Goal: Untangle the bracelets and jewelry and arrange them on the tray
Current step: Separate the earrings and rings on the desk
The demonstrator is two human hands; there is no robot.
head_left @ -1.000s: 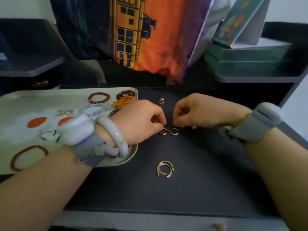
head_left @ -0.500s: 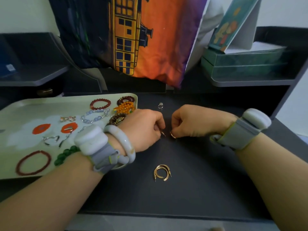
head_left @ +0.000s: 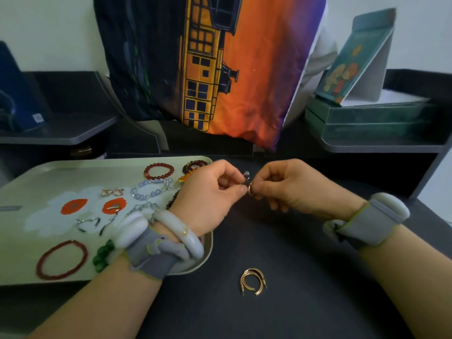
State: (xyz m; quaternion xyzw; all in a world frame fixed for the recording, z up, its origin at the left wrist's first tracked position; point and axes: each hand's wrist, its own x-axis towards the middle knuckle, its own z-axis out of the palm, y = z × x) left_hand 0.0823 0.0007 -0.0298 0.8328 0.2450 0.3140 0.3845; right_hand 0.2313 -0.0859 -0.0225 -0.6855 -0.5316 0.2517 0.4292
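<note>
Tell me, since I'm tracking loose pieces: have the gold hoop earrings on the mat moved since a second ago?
No. The gold hoop earrings lie at the same spot off the tray corner; only the camera shifted.

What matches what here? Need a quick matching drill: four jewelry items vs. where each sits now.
Items
1. thin dark-red bead loop
2. pair of gold open hoops
3. small gold ring
4. red round-bead bracelet

Places
A. bare dark desk, near edge
B. pinched between the fingertips of both hands
C. tray's far edge
D. tray's near-left corner

Pairs: 1-D, 2-A, 3-B, 4-C
</note>
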